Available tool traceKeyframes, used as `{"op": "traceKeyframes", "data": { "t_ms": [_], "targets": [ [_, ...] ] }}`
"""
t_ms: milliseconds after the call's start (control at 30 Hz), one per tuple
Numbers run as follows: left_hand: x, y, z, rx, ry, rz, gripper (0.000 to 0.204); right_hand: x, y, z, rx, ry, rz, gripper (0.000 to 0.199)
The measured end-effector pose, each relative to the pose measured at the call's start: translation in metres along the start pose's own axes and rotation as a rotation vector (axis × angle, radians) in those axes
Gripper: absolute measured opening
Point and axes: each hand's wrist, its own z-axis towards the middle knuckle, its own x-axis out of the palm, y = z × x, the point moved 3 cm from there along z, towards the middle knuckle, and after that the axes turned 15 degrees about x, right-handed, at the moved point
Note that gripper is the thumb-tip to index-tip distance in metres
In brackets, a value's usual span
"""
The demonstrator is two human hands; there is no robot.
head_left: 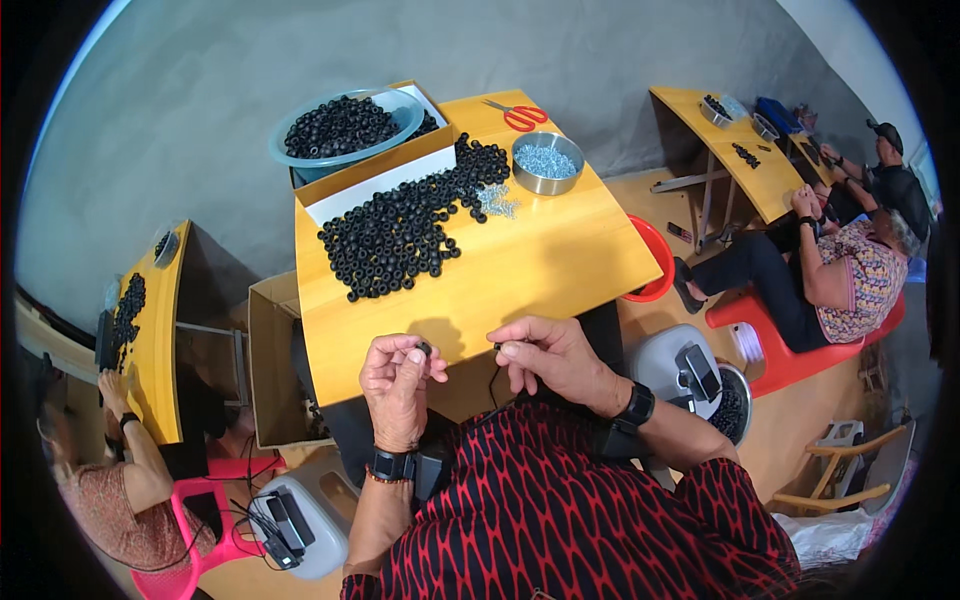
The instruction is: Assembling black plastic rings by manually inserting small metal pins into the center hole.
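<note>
Near the table's front edge, my left hand [398, 385] pinches a small round black piece [423, 348] between thumb and fingers. Facing it, my right hand [555, 362] is closed in a pinch on a tiny dark thing [498, 347], too small to name. A gap separates the two hands. Beyond them, many black ring-shaped pieces [385, 245] with holes lie heaped on the yellow table [540, 260]. Beside that heap is a small scatter of shiny silvery bits [496, 201]. A round metal bowl [548, 186] holds more of these bits.
A blue basin [290, 150] of black pieces rests on an open cardboard box [380, 175]. Red-handled scissors [522, 118] lie at the back. A red bucket [655, 260] stands right of the table, a carton [275, 370] left. Other people work at side tables [155, 330].
</note>
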Motion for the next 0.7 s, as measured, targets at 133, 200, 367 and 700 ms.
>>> {"op": "traceKeyframes", "data": {
  "t_ms": [133, 200, 367, 700],
  "targets": [
    [0.001, -0.007, -0.007, 0.049, 0.055, 0.019, 0.013, 0.007, 0.000, -0.007, -0.014, 0.012, 0.022, 0.023],
    [0.006, -0.013, -0.008, 0.076, 0.071, 0.038, 0.013, 0.014, 0.004, -0.009, -0.018, 0.033, 0.040, 0.024],
    [0.025, -0.033, -0.017, 0.127, 0.159, 0.088, 0.012, 0.031, 0.027, -0.033, -0.115, 0.136, -0.005, 0.028],
    [0.050, -0.054, -0.038, 0.168, 0.361, 0.133, 0.014, 0.043, 0.040, -0.070, -0.297, 0.110, -0.033, 0.024]
  ]
}}
